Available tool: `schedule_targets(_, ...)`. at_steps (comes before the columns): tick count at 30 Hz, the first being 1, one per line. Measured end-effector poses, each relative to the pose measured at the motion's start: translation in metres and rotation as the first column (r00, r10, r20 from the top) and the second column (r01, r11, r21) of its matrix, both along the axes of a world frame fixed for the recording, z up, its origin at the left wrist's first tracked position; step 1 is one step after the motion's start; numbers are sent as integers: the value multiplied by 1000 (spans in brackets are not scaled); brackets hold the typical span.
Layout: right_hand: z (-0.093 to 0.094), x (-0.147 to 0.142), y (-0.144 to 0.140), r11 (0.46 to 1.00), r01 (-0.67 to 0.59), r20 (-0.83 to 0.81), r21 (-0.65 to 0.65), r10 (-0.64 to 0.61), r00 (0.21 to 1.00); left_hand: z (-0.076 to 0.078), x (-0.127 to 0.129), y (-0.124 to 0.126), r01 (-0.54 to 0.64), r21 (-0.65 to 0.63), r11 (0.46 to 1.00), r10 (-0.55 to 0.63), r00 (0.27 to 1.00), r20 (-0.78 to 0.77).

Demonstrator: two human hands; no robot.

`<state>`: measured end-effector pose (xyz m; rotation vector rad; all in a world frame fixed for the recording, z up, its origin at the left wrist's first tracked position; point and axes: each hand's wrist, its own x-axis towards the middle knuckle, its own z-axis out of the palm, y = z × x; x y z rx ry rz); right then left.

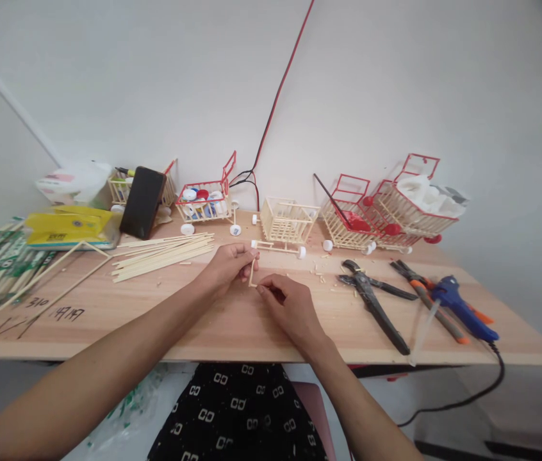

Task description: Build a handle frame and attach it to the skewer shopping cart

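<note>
Between the fingertips of my left hand (pixel 230 266) is a short L-shaped piece of bamboo stick (pixel 251 274), its long arm pointing down. My right hand (pixel 291 306) pinches the lower end, where the short arm turns toward it. Both hands are closed, low over the middle of the table. Just behind them stands a plain bamboo-stick cart (pixel 286 221) with white wheels, touched by neither hand. Left of my left hand lies a pile of bare sticks (pixel 165 253). Small cut bits (pixel 318 272) are scattered to the right.
Pliers-like cutters (pixel 377 307), orange-handled pliers (pixel 437 307) and a blue glue gun (pixel 463 310) with a cord lie right. Red-trimmed carts (pixel 204 202) line the wall. A phone (pixel 143 202), yellow packet (pixel 72 227), V-shaped stick frame (pixel 66 256) and wrapped sticks (pixel 2 269) are left.
</note>
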<state>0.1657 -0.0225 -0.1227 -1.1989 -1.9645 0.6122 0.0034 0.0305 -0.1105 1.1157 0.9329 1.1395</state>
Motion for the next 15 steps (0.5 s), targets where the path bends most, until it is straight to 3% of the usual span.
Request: schedule_targets(15, 0, 0, 0, 1000, -6, 8, 1, 6, 1000, 2, 0, -2, 10, -14, 1000, -10, 1000, -7)
